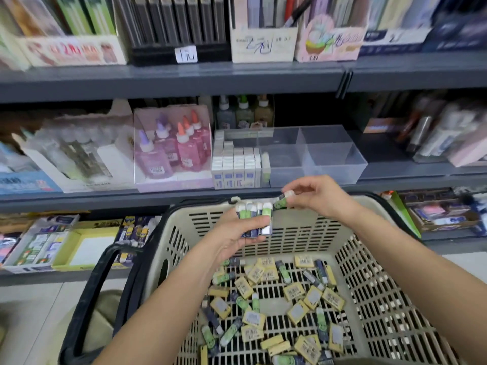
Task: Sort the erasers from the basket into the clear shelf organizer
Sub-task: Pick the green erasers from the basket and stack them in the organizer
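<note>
Shelf (79, 200): grey, middle tier.
Organizer (329, 154): clear, at front edge, mid-shelf.
Erasers (237, 164): white rows fill organizer's left end.
Glue box (171, 154): just left of organizer.
White box (66, 162): further left, holding bottles.

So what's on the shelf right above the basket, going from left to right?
White box of clear bottles → pink box of glitter glue bottles → white erasers stacked in the left end of the clear shelf organizer → its empty compartments → blurry packets.
</note>
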{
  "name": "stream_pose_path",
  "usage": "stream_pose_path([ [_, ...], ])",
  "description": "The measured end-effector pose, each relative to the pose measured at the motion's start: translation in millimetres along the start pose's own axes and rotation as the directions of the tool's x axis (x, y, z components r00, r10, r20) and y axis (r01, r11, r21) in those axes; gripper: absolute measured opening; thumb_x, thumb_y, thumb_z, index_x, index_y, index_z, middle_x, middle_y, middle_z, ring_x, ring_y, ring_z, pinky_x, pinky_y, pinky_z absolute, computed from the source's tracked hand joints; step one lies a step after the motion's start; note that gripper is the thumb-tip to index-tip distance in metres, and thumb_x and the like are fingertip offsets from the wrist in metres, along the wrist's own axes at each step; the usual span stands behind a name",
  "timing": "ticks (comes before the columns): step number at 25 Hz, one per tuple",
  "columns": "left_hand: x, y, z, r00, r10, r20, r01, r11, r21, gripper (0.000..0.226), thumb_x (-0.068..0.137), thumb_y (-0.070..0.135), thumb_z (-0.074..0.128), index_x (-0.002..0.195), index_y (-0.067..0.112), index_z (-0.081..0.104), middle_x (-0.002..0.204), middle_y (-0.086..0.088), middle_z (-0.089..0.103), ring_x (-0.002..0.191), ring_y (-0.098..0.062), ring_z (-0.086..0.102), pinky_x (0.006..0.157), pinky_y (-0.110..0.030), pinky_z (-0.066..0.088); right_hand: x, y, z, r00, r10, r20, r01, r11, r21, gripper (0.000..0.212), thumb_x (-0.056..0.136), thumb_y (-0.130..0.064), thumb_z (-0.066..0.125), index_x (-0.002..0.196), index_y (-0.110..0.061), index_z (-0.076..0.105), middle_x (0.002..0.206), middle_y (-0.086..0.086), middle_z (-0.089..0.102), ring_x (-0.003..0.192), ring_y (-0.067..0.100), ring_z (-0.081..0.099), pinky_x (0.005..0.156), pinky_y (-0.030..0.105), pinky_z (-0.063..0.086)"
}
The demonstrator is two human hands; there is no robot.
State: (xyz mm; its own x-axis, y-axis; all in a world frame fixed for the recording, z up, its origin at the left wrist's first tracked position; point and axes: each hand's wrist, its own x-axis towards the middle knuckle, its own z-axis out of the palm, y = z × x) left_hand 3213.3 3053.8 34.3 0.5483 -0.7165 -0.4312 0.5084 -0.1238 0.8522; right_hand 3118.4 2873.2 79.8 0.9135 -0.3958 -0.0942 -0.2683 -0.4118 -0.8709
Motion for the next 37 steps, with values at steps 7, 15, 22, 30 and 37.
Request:
stream_pose_path([
  [7,14.7,50.4,-9.6,0.945,0.273,-0.18,-0.274,0.961,0.017,0.029,0.076,0.003,0.073,0.098,0.012,0.057,0.087,-0.009,0.067,0.074,-0.019,0.063,0.056,-0.024,0.053,72.5,-38.6,-23.3,0.903,-0.151,-0.403,0.05,0.967,-0.249,0.007,0.082,-0.02,0.067,0.089,-0.02,0.07,0.084,-0.001,0.068,0.085,0.013,0.063,0.079,0.02,0.044],
  [15,28.2,44.2,-23.7,0.943,0.272,-0.193,-0.28,0.96,-0.012,0.029,0.074,0.004,0.075,0.095,0.015,0.058,0.088,-0.007,0.068,0.074,-0.015,0.065,0.056,-0.023,0.053,119.5,-54.5,-13.8,0.957,-0.157,-0.243,0.009,0.855,-0.518,0.016,0.089,-0.02,0.055,0.098,-0.024,0.068,0.082,-0.005,0.059,0.074,0.015,0.055,0.064,0.015,0.037],
  [22,32.1,43.3,-25.6,0.949,0.261,-0.179,-0.272,0.961,-0.044,0.029,0.074,0.004,0.075,0.096,0.014,0.059,0.085,-0.005,0.068,0.072,-0.016,0.064,0.055,-0.023,0.053,117.4,-57.0,-5.7,0.979,-0.161,-0.127,0.063,0.825,-0.562,0.008,0.084,-0.018,0.061,0.082,-0.024,0.066,0.087,-0.004,0.066,0.08,0.014,0.059,0.07,0.016,0.041],
  [30,32.3,40.5,-27.0,0.949,0.264,-0.173,-0.277,0.959,-0.058,0.031,0.073,0.006,0.076,0.097,0.016,0.061,0.083,-0.003,0.07,0.074,-0.016,0.067,0.057,-0.024,0.053,125.2,-30.7,8.0,0.995,-0.059,-0.085,-0.002,0.811,-0.584,0.023,0.092,-0.033,0.052,0.106,-0.016,0.058,0.096,0.005,0.06,0.08,0.018,0.055,0.064,0.023,0.039],
  [37,30.6,46.2,-23.1,0.958,0.234,-0.168,-0.246,0.968,-0.055,0.029,0.075,0.004,0.074,0.097,0.016,0.059,0.086,-0.003,0.069,0.078,-0.018,0.067,0.058,-0.025,0.054,120.7,-29.5,-0.3,0.994,0.005,-0.108,-0.053,0.894,-0.444,0.007,0.094,-0.024,0.049,0.097,-0.018,0.053,0.096,0.009,0.066,0.086,0.023,0.065,0.076,0.035,0.053],
])
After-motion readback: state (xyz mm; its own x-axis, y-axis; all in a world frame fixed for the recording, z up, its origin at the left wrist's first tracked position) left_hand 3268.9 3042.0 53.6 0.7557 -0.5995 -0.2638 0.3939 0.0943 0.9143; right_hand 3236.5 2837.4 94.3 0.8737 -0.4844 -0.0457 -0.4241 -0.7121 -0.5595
